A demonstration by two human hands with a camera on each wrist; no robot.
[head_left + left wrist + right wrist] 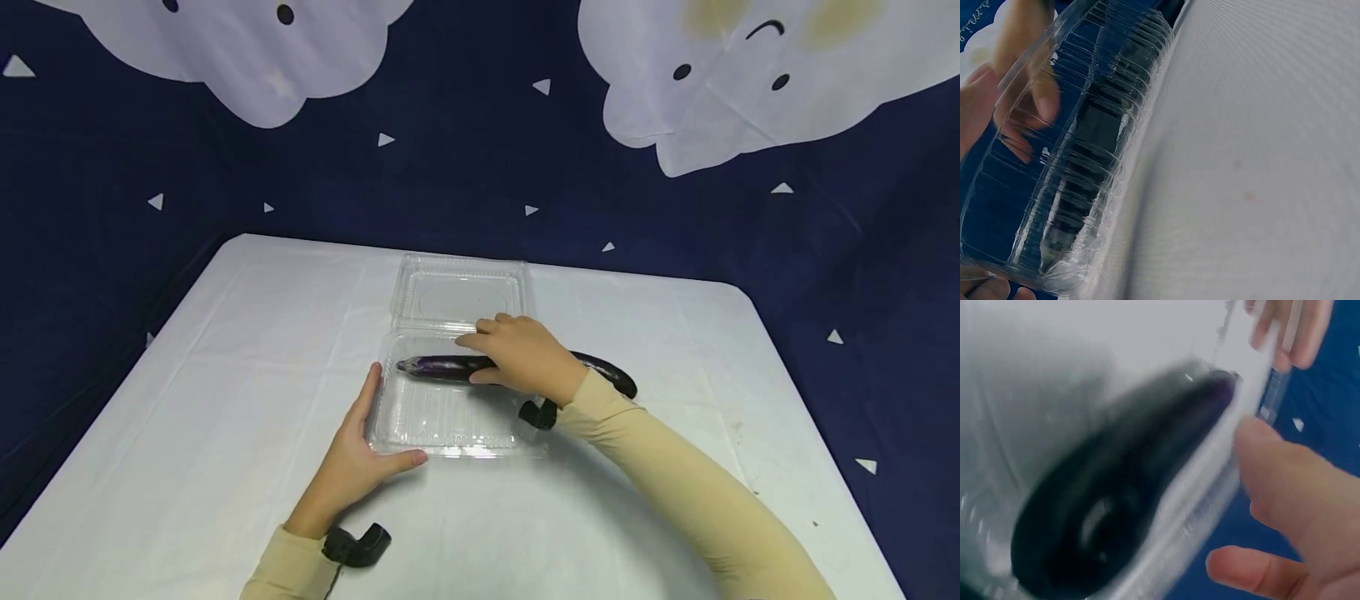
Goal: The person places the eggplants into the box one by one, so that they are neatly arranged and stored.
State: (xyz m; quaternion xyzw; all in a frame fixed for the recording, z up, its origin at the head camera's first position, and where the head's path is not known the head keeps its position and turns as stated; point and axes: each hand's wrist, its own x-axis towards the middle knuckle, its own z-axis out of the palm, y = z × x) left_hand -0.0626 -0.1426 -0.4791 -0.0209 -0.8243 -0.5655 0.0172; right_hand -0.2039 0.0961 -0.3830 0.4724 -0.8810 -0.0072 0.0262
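The long, glossy dark-purple eggplant (448,367) lies across the clear, ribbed plastic tray (450,429), its blunt end past the right edge. Your right hand (522,354) arches over it, thumb and fingers apart; contact can't be told. Your left hand (352,454) spreads round the front-left corner; brace there, since pressing the overhang could tip things.

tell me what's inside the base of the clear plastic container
An eggplant, its stem end within the base; ribbed floor shows in front of it. In the head view, the right hand covers the eggplant's middle, and whatever lies directly beneath that hand is hidden.
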